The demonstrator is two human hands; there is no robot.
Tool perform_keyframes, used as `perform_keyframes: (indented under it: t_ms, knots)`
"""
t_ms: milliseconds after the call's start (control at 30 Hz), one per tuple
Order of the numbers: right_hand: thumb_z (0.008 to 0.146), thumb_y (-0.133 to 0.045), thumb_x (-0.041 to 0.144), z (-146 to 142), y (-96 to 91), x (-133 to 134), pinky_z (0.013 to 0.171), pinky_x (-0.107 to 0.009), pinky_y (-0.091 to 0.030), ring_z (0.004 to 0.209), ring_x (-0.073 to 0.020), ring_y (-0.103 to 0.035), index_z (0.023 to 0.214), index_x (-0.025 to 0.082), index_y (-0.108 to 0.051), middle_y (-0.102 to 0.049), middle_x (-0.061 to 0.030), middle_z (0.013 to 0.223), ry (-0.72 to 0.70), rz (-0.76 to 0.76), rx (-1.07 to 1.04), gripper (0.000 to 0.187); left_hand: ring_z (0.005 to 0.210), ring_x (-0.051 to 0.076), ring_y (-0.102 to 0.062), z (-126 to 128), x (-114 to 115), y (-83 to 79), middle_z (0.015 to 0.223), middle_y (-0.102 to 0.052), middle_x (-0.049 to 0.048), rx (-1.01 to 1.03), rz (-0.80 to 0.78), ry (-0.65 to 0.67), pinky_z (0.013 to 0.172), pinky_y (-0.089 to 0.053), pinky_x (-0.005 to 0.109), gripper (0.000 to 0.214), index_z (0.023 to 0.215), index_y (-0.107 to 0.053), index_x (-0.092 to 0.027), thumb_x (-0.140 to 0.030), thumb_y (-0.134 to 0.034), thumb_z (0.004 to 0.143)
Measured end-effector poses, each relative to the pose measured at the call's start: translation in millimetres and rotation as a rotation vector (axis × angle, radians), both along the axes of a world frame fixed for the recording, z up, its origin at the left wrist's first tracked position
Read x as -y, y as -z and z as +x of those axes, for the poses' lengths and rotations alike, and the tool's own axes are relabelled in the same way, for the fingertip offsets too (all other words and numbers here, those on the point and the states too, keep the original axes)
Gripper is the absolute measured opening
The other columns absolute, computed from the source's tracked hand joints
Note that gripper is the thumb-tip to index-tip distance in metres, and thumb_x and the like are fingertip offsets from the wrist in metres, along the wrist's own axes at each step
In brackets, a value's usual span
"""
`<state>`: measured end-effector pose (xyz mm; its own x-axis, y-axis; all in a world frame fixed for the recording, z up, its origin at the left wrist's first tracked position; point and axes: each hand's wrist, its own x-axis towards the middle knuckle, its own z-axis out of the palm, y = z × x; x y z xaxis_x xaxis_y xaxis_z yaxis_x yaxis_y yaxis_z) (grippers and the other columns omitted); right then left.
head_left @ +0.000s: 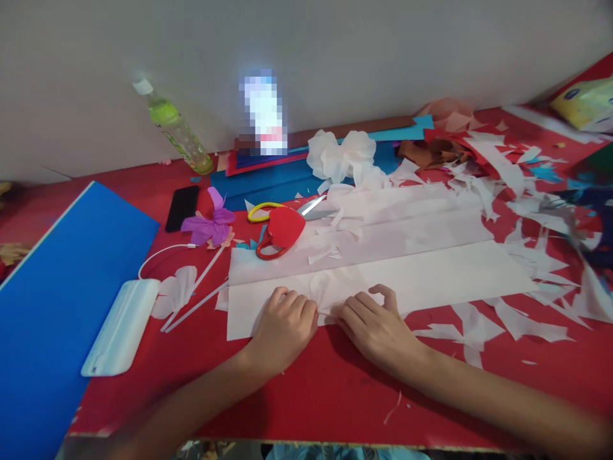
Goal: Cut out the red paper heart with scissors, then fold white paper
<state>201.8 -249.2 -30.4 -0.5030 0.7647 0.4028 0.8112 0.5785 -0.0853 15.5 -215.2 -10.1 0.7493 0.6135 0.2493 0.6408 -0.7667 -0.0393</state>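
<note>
My left hand (pixel 288 324) is closed, knuckles up, near the front edge of a long white paper sheet (pixel 445 275). Just to its right, my right hand (pixel 371 322) is closed too, with its index finger bent outward. Both pinch a thin white paper piece (pixel 328 291) that bulges up between them; my fingertips are partly hidden behind the knuckles. Beyond my hands lie scissors (pixel 264 211) with yellow and red handles, and a red heart-shaped piece (pixel 286 228) sits over them. White paper flowers (pixel 341 155) rest behind the sheet.
White paper scraps (pixel 474 329) litter the right side of the red table (pixel 335 396). At left are a blue board (pixel 71 255), a white power bank (pixel 122 329) with a cable, a black phone (pixel 182 208), and a purple paper flower (pixel 211 220). A bottle (pixel 179 131) and a lit screen (pixel 265 115) stand behind.
</note>
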Motion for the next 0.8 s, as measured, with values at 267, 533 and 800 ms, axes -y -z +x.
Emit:
perform_keyframes:
  t_ms: [267, 533, 800]
  knots:
    - [0.083, -0.040, 0.005, 13, -6.0, 7, 0.088, -0.040, -0.021, 0.064, -0.0127, -0.047, 0.077, 0.016, -0.059, -0.058, -0.0001, 0.065, 0.017, -0.053, -0.012, 0.022, 0.062, 0.016, -0.046, -2, 2, 5.2, 0.061, -0.049, 0.0010, -0.039, 0.027, 0.014, 0.069, -0.035, 0.034, 0.018, 0.068, -0.050, -0.016, -0.008, -0.042, 0.083]
    - [0.085, -0.042, 0.015, 12, -19.3, 8, 0.085, -0.039, -0.022, 0.066, -0.0136, -0.047, 0.070, 0.016, -0.056, -0.058, -0.0011, 0.065, 0.059, -0.044, -0.078, 0.021, 0.062, 0.016, -0.045, -2, 5, 2.6, 0.061, -0.048, 0.0011, -0.072, 0.065, 0.045, 0.070, -0.035, 0.034, 0.018, 0.070, -0.050, -0.016, -0.005, -0.042, 0.082]
    - [0.083, -0.041, 0.006, -2, -10.4, -3, 0.085, -0.037, -0.023, 0.066, -0.0137, -0.045, 0.074, 0.015, -0.057, -0.056, -0.0009, 0.065, -0.043, -0.006, -0.028, 0.021, 0.060, 0.015, -0.043, -2, 2, -6.3, 0.060, -0.048, 0.0005, -0.074, 0.065, 0.127, 0.070, -0.033, 0.033, 0.024, 0.065, -0.047, -0.016, -0.001, -0.037, 0.082]
